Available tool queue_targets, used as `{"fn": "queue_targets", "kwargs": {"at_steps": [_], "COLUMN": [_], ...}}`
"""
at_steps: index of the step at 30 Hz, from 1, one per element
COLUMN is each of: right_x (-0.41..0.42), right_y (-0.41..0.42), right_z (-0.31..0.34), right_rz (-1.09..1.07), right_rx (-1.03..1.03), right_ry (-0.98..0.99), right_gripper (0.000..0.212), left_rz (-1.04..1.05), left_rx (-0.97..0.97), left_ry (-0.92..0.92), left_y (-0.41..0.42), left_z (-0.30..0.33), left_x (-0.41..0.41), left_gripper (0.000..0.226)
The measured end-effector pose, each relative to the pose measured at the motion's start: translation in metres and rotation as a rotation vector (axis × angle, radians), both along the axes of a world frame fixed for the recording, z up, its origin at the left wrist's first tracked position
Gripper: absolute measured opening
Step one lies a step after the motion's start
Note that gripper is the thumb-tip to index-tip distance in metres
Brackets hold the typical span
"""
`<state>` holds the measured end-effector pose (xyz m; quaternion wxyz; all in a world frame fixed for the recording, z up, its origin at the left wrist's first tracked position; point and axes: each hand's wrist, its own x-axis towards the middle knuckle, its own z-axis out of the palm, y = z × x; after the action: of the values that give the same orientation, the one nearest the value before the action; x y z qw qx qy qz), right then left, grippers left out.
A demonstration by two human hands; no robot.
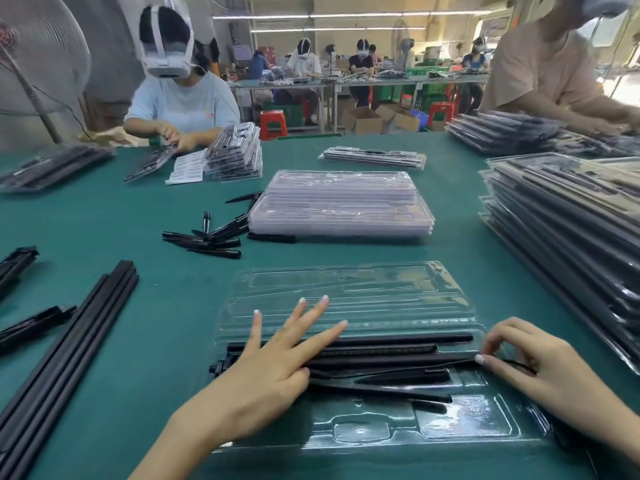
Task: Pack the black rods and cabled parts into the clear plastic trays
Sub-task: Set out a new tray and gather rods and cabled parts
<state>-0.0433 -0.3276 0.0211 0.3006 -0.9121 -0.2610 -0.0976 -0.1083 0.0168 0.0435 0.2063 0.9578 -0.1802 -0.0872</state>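
Observation:
An open clear plastic tray lies on the green table in front of me, its lid half folded back. Several black rods lie lengthwise in the near half. My left hand rests flat with straight spread fingers on the left ends of the rods. My right hand is at the tray's right edge, fingers curled, its fingertips pinching the right end of a thin black rod. Whether a cable runs there I cannot tell.
A stack of empty clear trays stands beyond. Loose short black parts lie to its left, long black rods at my far left. Packed trays pile up on the right. Other people work across the table.

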Motion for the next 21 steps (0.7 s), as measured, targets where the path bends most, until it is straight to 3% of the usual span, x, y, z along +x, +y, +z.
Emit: {"fn": "queue_targets", "kwargs": {"at_steps": [4,6,7,9,11,13,17,18,21], "right_x": [0.000,0.000,0.001,0.008,0.019,0.025,0.027,0.027,0.031], "right_y": [0.000,0.000,0.000,0.001,0.000,0.001,0.005,0.005,0.007], "right_z": [-0.001,0.003,0.007,0.014,0.024,0.036,0.054,0.058,0.066], "right_rz": [-0.001,0.009,-0.005,-0.049,-0.075,-0.063,-0.014,0.000,0.010], "right_rx": [0.036,0.128,0.207,0.313,0.299,0.263,0.222,0.225,0.333], "right_ry": [0.019,0.062,0.114,0.262,0.434,0.653,0.918,0.951,0.998], "right_gripper": [0.010,0.014,0.017,0.022,0.022,0.020,0.020,0.022,0.024], "left_rz": [-0.060,-0.052,-0.029,-0.019,-0.050,-0.019,0.088,0.109,0.083], "left_rx": [0.034,-0.255,-0.490,-0.904,-1.075,-1.055,-1.049,-1.020,-1.002], "left_ry": [-0.156,-0.248,-0.211,0.068,0.315,0.402,0.504,0.517,0.502], "left_y": [-0.026,-0.041,-0.050,-0.073,-0.104,-0.141,-0.193,-0.199,-0.204], "left_z": [0.005,0.008,0.010,0.016,0.013,0.004,-0.005,-0.005,-0.008], "left_x": [-0.007,-0.021,-0.028,-0.039,-0.041,-0.037,-0.027,-0.025,-0.020], "left_gripper": [0.053,0.048,0.044,0.035,0.030,0.037,0.096,0.102,0.089]}}
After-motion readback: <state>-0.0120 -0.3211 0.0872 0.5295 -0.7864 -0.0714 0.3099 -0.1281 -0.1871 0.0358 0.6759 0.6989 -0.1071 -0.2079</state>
